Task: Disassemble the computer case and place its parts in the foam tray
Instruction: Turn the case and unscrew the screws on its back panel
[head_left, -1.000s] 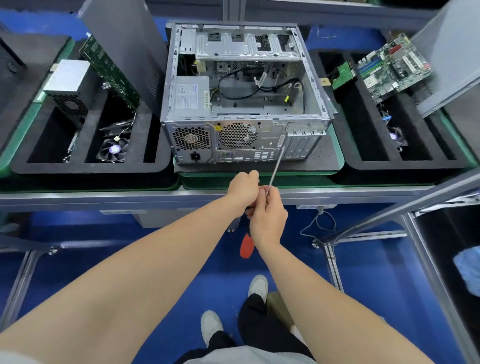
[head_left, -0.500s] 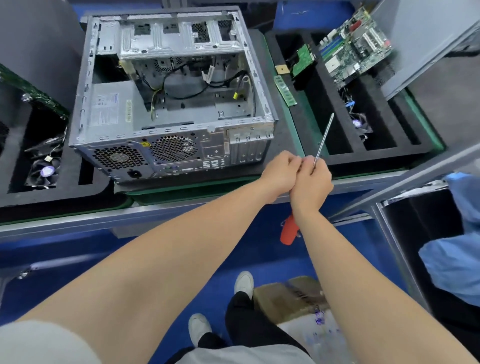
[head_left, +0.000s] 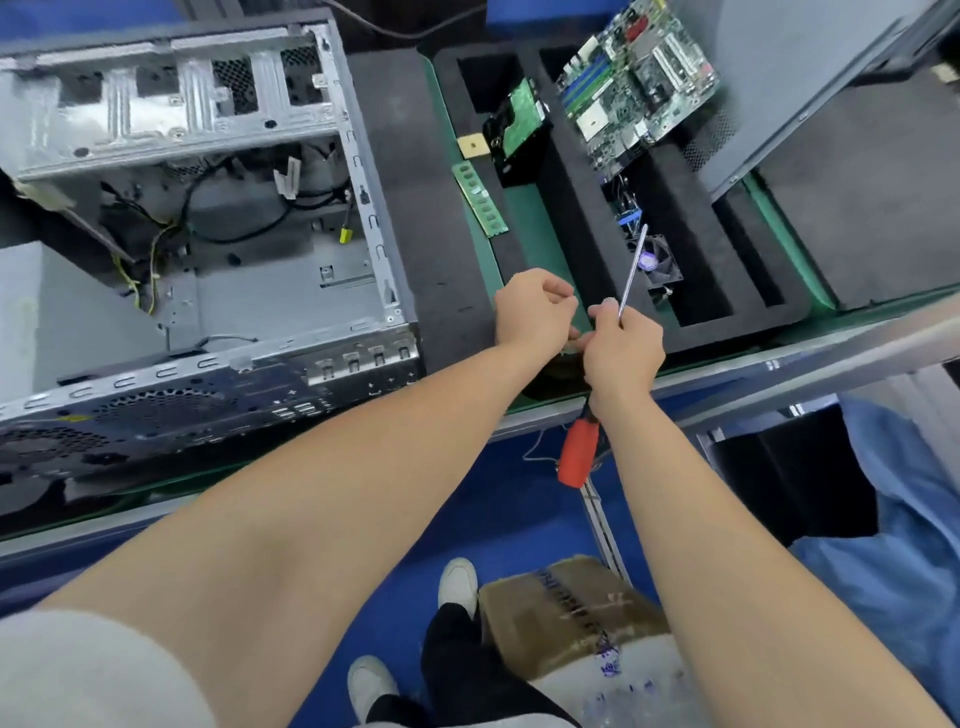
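The open grey computer case (head_left: 291, 291) lies on the bench at the left, its cables and empty floor showing. To its right stands the black foam tray (head_left: 737, 306), holding a motherboard (head_left: 639, 83), a hard drive (head_left: 514, 124) and a small fan (head_left: 657, 262). My right hand (head_left: 623, 353) grips a red-handled screwdriver (head_left: 577, 457), its shaft pointing up over the tray. My left hand (head_left: 535, 312) hovers beside it with its fingers curled; whether it pinches something small is hidden.
A memory stick (head_left: 479, 198) and a small tan square (head_left: 474, 145) lie on the green mat between case and tray. A grey side panel (head_left: 810, 78) leans at the tray's far right. A taped box (head_left: 566, 613) sits by my feet.
The view swung right and closer, from the case towards the foam tray. My two hands, pressed together at the screwdriver shaft before, have drawn slightly apart.
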